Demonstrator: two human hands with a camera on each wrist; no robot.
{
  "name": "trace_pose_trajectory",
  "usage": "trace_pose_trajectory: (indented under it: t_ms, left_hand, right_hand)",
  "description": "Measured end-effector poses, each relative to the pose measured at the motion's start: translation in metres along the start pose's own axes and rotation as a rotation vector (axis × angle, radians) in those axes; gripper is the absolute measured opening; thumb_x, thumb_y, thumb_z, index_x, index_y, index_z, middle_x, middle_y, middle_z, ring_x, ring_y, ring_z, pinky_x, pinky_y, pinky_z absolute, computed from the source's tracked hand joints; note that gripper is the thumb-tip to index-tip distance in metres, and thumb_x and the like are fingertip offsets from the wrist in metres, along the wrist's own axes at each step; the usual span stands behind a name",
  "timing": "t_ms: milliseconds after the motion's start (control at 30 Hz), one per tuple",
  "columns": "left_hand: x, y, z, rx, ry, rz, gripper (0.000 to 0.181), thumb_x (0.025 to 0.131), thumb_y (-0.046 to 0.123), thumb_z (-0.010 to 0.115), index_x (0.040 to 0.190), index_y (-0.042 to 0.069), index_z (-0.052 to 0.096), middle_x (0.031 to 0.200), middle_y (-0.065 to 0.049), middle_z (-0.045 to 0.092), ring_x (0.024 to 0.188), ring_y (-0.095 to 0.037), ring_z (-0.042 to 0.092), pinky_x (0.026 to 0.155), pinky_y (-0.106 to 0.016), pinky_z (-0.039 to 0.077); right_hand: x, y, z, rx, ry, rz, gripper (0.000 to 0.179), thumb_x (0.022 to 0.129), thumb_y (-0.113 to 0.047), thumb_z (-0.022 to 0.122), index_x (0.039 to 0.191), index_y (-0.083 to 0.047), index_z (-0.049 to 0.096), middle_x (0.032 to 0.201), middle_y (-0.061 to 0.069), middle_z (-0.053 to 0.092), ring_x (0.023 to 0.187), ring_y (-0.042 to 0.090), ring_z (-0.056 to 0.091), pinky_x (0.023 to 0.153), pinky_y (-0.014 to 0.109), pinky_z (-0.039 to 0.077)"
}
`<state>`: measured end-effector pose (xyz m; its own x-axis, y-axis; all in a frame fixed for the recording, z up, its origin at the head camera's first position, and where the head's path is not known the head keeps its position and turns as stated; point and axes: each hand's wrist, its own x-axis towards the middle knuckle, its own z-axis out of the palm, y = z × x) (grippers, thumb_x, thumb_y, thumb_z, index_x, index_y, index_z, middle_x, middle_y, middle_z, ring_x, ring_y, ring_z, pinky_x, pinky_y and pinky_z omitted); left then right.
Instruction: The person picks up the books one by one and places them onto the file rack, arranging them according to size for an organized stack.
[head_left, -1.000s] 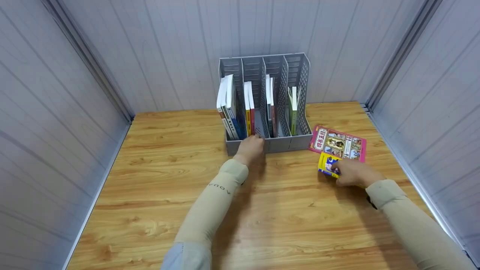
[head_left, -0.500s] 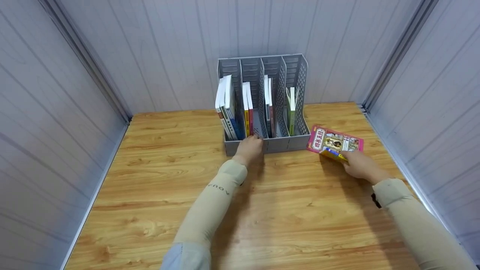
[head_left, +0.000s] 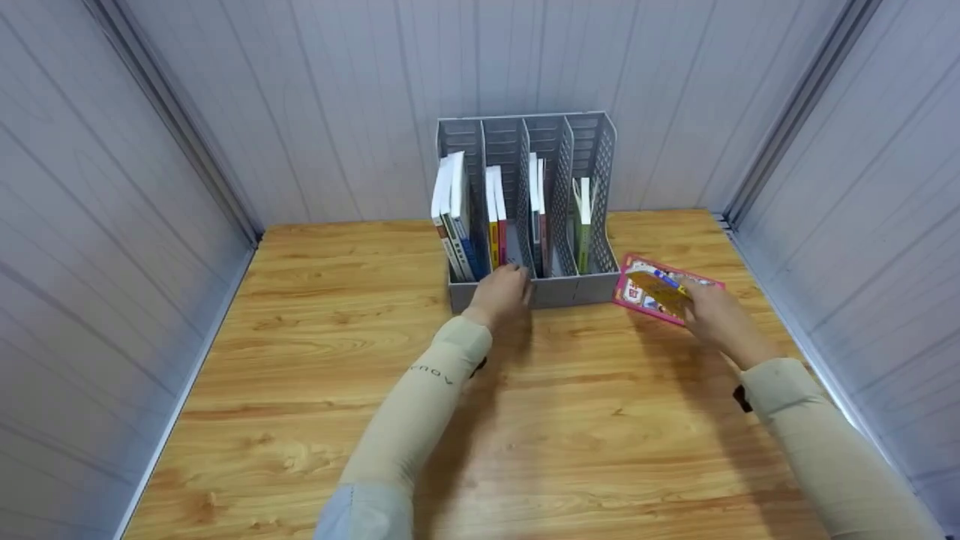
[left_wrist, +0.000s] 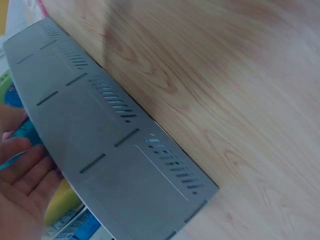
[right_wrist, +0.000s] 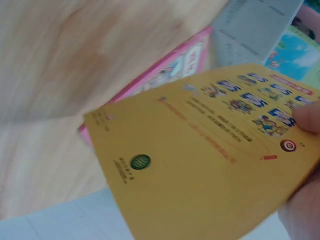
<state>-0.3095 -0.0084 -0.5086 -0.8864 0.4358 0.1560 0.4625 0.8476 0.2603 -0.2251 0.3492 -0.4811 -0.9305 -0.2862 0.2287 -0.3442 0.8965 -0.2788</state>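
My left hand [head_left: 501,292] is at the front rim of a grey file rack [head_left: 576,288], by its second compartment from the left. In the left wrist view the hand's fingers [left_wrist: 30,172] are loosely bent beside the rack's front wall [left_wrist: 95,130]. My right hand [head_left: 720,319] holds a thin yellow book [head_left: 660,291] by one edge, thumb on its printed back cover [right_wrist: 200,150]. The book is tilted and overlaps a pink-bordered picture book [head_left: 634,296] lying flat on the table, to the right of the rack.
Upright books fill part of every rack compartment: white-edged books [head_left: 454,202] at the far left, a red-spined book [head_left: 501,225], dark-spined books [head_left: 537,217] and a green-spined book [head_left: 584,225]. Pale panel walls [head_left: 337,105] enclose the wooden table [head_left: 315,360] on three sides.
The right hand has lifted and turned the yellow book, so its plain yellow back now shows over the pink-bordered book. My left hand has stayed at the rack's front rim.
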Motion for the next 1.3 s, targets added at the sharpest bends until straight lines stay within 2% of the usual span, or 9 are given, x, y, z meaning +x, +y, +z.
trace_pose_trajectory:
  t_ms: [133,233,367,467,600,800,1000,1167,1300]
  left_hand:
    - [0.000,0.009,-0.007,-0.203,0.048,-0.012,0.032,0.114,0.026,0.056,0.126,0.001,0.072,0.119,-0.016,0.077,0.112,-0.031,0.075,0.101,-0.047,0.061]
    - [0.000,0.017,-0.015,-0.428,0.047,-0.055,0.036,0.115,0.030,0.054,0.130,0.003,0.072,0.121,-0.015,0.077,0.110,-0.027,0.075,0.099,-0.044,0.062]
    - [-0.001,0.029,-0.030,-0.756,0.033,-0.114,0.039,0.116,0.038,0.050,0.120,0.006,0.073,0.113,-0.015,0.076,0.096,-0.021,0.072,0.090,-0.042,0.062]
    - [-0.002,0.038,-0.041,-0.946,0.027,-0.121,0.043,0.117,0.040,0.048,0.115,0.006,0.073,0.107,-0.017,0.075,0.090,-0.023,0.073,0.087,-0.043,0.065]
    - [-0.002,0.051,-0.053,-1.135,0.001,-0.094,0.046,0.118,0.038,0.045,0.120,0.002,0.074,0.108,-0.021,0.077,0.087,-0.023,0.077,0.085,-0.040,0.067]
    - [-0.005,0.072,-0.068,-1.249,-0.067,-0.069,0.057,0.117,0.047,0.044,0.131,-0.003,0.070,0.108,-0.020,0.078,0.082,-0.017,0.077,0.085,-0.040,0.067]
    - [-0.007,0.083,-0.077,-1.323,-0.105,-0.139,0.057,0.116,0.050,0.044,0.129,0.002,0.072,0.100,-0.013,0.080,0.079,-0.018,0.077,0.083,-0.039,0.068]
    - [-0.007,0.084,-0.082,-1.347,-0.100,-0.202,0.052,0.116,0.047,0.049,0.133,0.002,0.070,0.106,-0.011,0.083,0.086,-0.020,0.082,0.079,-0.034,0.068]
    - [-0.011,0.088,-0.083,-1.369,-0.063,-0.216,0.044,0.117,0.032,0.050,0.143,-0.001,0.062,0.111,-0.012,0.082,0.094,-0.025,0.083,0.084,-0.041,0.069]
  right_hand:
    - [0.000,-0.013,0.002,0.030,0.168,-0.062,0.037,0.104,0.006,0.058,0.141,0.011,0.061,0.121,0.037,0.073,0.104,0.055,0.074,0.088,0.068,0.060]
    - [0.000,-0.023,0.001,0.049,0.279,-0.093,0.038,0.103,0.007,0.061,0.141,0.010,0.063,0.120,0.035,0.074,0.096,0.053,0.075,0.081,0.067,0.060]
    - [0.000,-0.036,0.001,0.068,0.410,-0.140,0.045,0.097,0.011,0.065,0.141,0.012,0.062,0.124,0.037,0.072,0.096,0.055,0.076,0.079,0.066,0.062]
    - [0.002,-0.044,0.001,0.089,0.498,-0.188,0.047,0.094,0.015,0.064,0.141,0.012,0.061,0.127,0.038,0.071,0.100,0.056,0.075,0.081,0.066,0.063]
    - [0.005,-0.055,0.002,0.077,0.594,-0.275,0.049,0.093,0.018,0.065,0.141,0.011,0.062,0.130,0.035,0.072,0.106,0.055,0.075,0.085,0.065,0.063]
    - [0.009,-0.072,0.006,-0.044,0.636,-0.393,0.056,0.093,0.011,0.077,0.146,0.008,0.059,0.139,0.031,0.070,0.121,0.051,0.072,0.098,0.064,0.060]
    - [0.015,-0.087,0.013,-0.110,0.630,-0.475,0.053,0.092,0.015,0.076,0.142,0.006,0.061,0.137,0.028,0.072,0.123,0.047,0.073,0.100,0.061,0.060]
    - [0.021,-0.095,0.018,-0.160,0.629,-0.535,0.045,0.093,0.015,0.073,0.136,0.005,0.066,0.134,0.027,0.073,0.121,0.045,0.074,0.102,0.059,0.060]
    - [0.021,-0.096,0.019,-0.225,0.596,-0.548,0.045,0.095,0.009,0.076,0.138,0.003,0.066,0.137,0.026,0.072,0.124,0.044,0.073,0.104,0.058,0.059]
